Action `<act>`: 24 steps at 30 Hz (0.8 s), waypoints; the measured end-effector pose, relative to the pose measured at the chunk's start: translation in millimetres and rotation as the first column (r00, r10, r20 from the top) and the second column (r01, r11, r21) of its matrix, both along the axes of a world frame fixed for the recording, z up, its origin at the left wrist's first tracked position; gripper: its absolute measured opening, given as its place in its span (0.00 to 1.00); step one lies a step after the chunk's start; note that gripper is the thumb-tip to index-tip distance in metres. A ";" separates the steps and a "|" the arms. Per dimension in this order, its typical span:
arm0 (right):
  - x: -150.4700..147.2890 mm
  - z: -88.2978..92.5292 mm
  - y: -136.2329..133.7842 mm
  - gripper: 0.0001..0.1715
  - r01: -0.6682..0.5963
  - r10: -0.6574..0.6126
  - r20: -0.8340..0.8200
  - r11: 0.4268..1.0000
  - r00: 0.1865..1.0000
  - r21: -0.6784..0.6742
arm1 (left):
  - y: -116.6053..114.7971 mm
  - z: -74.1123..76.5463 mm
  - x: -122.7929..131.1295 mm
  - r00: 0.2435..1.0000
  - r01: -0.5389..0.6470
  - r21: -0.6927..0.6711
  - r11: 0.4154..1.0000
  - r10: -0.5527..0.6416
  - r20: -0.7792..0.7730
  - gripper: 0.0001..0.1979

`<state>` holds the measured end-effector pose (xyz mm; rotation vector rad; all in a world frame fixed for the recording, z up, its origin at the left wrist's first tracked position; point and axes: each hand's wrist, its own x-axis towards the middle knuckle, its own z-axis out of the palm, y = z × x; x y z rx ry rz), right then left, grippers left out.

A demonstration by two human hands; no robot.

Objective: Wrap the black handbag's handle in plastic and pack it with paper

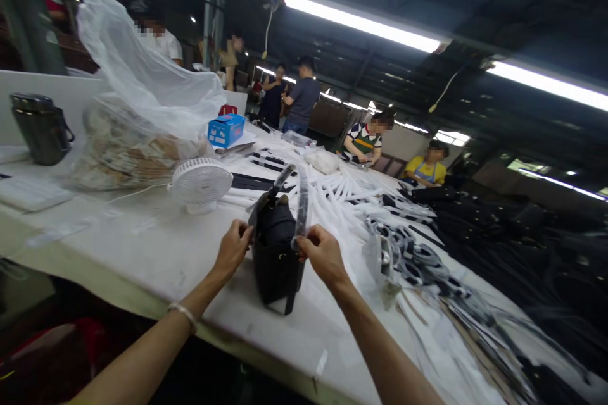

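A black handbag [274,269] stands upright on the white table in front of me. Its handle [303,193] arches above the opening and looks wrapped in clear plastic. At the bag's left upper edge, my left hand [236,243] has its fingers pinched on the rim. My right hand [323,252] pinches the lower end of the wrapped handle at the right side of the opening. Something dark and rounded fills the bag's mouth; its kind is unclear.
A small white fan [202,182], a big plastic bag of packets [137,145] and a dark flask [40,130] stand to the left. Beyond is a blue box [227,131]. White strips [327,186] and grey rings [413,253] lie right. Co-workers sit across the table.
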<state>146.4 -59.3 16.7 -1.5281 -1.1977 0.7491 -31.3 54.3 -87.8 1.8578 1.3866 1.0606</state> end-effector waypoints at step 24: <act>-74.3 -42.9 25.5 0.11 0.191 -0.164 -0.124 0.946 0.979 0.260 | -88.4 -11.0 -9.8 0.900 0.260 -0.461 0.848 -0.040 0.433 0.22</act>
